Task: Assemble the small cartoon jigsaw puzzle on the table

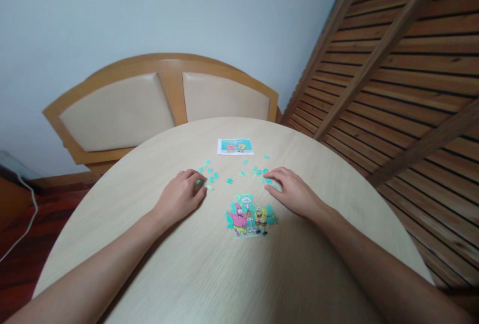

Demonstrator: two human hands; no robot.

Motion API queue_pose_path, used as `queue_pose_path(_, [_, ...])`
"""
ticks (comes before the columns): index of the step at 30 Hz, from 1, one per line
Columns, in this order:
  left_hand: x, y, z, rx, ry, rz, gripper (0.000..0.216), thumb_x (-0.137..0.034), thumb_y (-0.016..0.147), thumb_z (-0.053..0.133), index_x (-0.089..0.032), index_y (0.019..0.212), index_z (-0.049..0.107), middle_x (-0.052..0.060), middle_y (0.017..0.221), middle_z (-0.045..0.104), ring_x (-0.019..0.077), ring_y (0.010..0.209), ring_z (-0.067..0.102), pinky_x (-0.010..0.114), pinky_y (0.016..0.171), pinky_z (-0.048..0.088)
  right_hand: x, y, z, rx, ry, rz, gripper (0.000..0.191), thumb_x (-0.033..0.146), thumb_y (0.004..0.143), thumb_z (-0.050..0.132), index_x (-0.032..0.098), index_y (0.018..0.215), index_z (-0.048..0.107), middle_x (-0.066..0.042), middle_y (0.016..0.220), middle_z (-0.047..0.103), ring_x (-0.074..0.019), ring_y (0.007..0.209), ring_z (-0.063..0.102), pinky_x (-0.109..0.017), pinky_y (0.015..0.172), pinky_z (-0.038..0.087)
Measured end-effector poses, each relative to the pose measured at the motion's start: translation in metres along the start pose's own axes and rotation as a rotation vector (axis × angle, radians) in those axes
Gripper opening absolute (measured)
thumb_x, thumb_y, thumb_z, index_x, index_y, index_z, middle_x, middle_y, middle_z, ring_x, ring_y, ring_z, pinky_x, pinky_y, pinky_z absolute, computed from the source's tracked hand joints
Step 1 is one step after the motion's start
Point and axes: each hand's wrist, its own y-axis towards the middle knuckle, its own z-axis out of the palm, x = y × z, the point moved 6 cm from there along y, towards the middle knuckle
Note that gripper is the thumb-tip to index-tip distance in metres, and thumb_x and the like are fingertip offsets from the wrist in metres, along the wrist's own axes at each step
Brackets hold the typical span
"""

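Note:
A partly joined cartoon puzzle (250,215) lies on the round wooden table (209,274) between my hands. Several loose teal pieces (229,172) are scattered just beyond it. My left hand (180,195) rests on the table with its fingers curled, the fingertips at a teal piece by the left cluster. My right hand (291,191) lies palm down with fingers stretched toward the right cluster of pieces (262,173), touching them. A small reference picture (235,146) of the puzzle lies farther back.
A wooden bench with two padded cream back panels (160,104) stands behind the table against a pale wall. Slatted wooden panels (404,79) lean at the right. A white cable (26,214) runs over the dark red floor at the left.

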Motion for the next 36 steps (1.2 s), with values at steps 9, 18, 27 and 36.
queue_pose_path(9, [-0.015, 0.006, 0.012, -0.031, -0.095, 0.222, 0.032, -0.030, 0.100, 0.051, -0.020, 0.127, 0.064, 0.011, 0.133, 0.064, 0.0276, 0.123, 0.058, 0.048, 0.107, 0.047, -0.012, 0.002, 0.002, -0.020, 0.007, -0.010, 0.018, 0.023, 0.096, 0.058, 0.021, 0.106, 0.072, -0.009, 0.110, 0.072, -0.0273, 0.106, 0.065, -0.047, 0.097, 0.050])
queue_pose_path(18, [-0.039, 0.003, 0.019, 0.089, -0.087, 0.451, 0.033, -0.024, 0.102, 0.047, -0.021, 0.131, 0.061, 0.008, 0.137, 0.064, 0.0275, 0.131, 0.053, 0.051, 0.111, 0.043, 0.025, 0.000, 0.001, -0.018, 0.057, -0.181, 0.019, 0.029, 0.095, 0.063, 0.021, 0.109, 0.072, -0.010, 0.117, 0.069, -0.0268, 0.113, 0.061, -0.048, 0.102, 0.048])
queue_pose_path(27, [-0.040, 0.004, 0.013, 0.062, -0.158, 0.288, 0.011, -0.027, 0.097, 0.061, -0.019, 0.092, 0.066, 0.006, 0.096, 0.071, 0.0233, 0.095, 0.064, 0.041, 0.089, 0.051, 0.074, -0.019, 0.015, 0.279, 0.121, -0.434, 0.046, 0.048, 0.089, 0.070, 0.023, 0.128, 0.068, -0.013, 0.138, 0.061, -0.0302, 0.129, 0.053, -0.050, 0.110, 0.042])
queue_pose_path(36, [-0.038, 0.006, 0.022, 0.051, -0.284, 0.232, 0.015, -0.021, 0.097, 0.061, -0.023, 0.110, 0.069, 0.004, 0.109, 0.074, 0.0236, 0.103, 0.064, 0.042, 0.096, 0.049, 0.067, -0.017, 0.017, 0.290, 0.119, -0.408, 0.048, 0.050, 0.089, 0.070, 0.025, 0.130, 0.068, -0.012, 0.139, 0.060, -0.0301, 0.131, 0.051, -0.050, 0.112, 0.040])
